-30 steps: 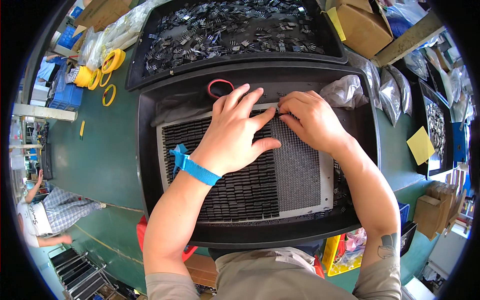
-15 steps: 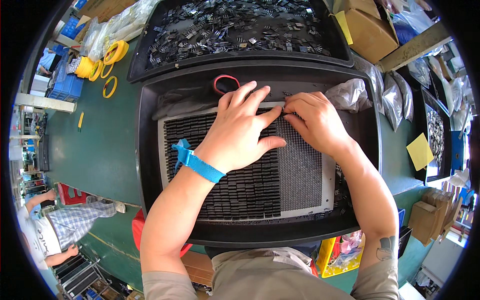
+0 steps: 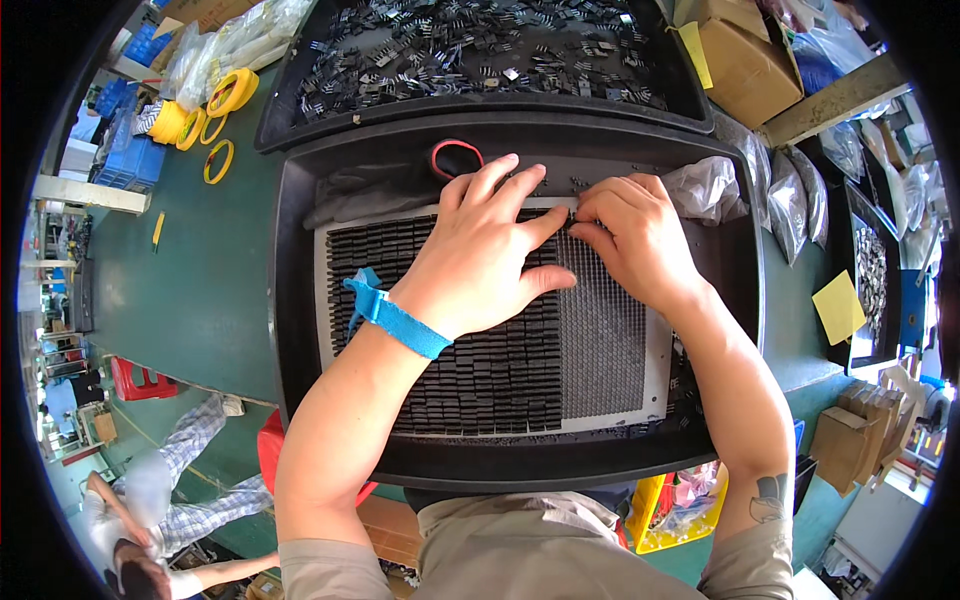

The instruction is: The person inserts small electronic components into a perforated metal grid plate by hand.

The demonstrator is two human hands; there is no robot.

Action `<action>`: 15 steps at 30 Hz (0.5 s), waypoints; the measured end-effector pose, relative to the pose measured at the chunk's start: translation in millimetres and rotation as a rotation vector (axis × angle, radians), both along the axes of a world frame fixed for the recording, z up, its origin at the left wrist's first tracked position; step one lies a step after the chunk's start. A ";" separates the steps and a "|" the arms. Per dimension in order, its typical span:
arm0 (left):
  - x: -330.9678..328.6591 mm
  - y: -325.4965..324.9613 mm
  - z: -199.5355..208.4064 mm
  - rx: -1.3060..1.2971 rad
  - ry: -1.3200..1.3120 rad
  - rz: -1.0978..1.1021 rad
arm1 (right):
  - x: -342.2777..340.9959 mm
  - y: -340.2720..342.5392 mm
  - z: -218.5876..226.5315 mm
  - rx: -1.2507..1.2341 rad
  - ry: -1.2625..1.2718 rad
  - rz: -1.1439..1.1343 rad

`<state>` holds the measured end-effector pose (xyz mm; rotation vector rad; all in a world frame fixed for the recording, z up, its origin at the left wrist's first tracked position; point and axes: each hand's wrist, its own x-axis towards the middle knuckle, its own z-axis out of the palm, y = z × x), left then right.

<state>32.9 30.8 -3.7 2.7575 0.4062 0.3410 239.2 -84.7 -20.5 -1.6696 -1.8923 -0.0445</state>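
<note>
A perforated plate (image 3: 603, 350) with a pale border lies inside a black tray (image 3: 500, 472). Tight rows of small black parts (image 3: 485, 385) cover its left and middle; bare holes show on its right side. My left hand (image 3: 475, 250) rests over the rows with fingers spread, a blue strap (image 3: 405, 325) around the wrist. Its index fingertip reaches the far edge of the plate, beside my right fingertips. There my right hand (image 3: 640, 235) is pinched at a small black part (image 3: 571, 222), mostly hidden by the fingers, at the end of the last row.
Behind stands another black tray (image 3: 540, 106) of loose black parts. A dark cloth with a red-rimmed opening (image 3: 457, 158) and a clear plastic bag (image 3: 703, 190) lie in the near tray. Yellow tape rolls (image 3: 220, 160) sit on the green table (image 3: 190, 290). Another person (image 3: 150, 520) is at the lower left.
Both hands keep nearly the same place, with my right fingers slightly more closed together. At the lower left, the other person has moved and bent over. The view has shifted slightly.
</note>
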 end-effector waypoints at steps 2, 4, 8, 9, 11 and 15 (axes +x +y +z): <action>-0.5 0.3 -0.7 0.004 -0.004 0.000 | -2.0 1.0 0.3 0.027 -0.024 -0.002; -0.4 0.4 -0.2 0.002 -0.006 0.000 | -2.5 1.7 0.7 0.027 -0.054 -0.002; -0.3 0.3 -3.0 0.001 -0.012 -0.001 | -6.0 0.8 0.9 0.044 -0.152 -0.011; 0.0 0.2 -2.6 0.001 -0.012 -0.002 | -7.0 0.5 1.3 0.044 -0.152 -0.012; 0.9 -0.2 -1.2 -0.006 -0.008 0.000 | -8.3 -0.3 2.1 0.052 -0.168 -0.009; -0.1 -0.6 1.0 -0.005 -0.005 0.004 | -11.4 0.1 3.6 0.067 -0.191 -0.033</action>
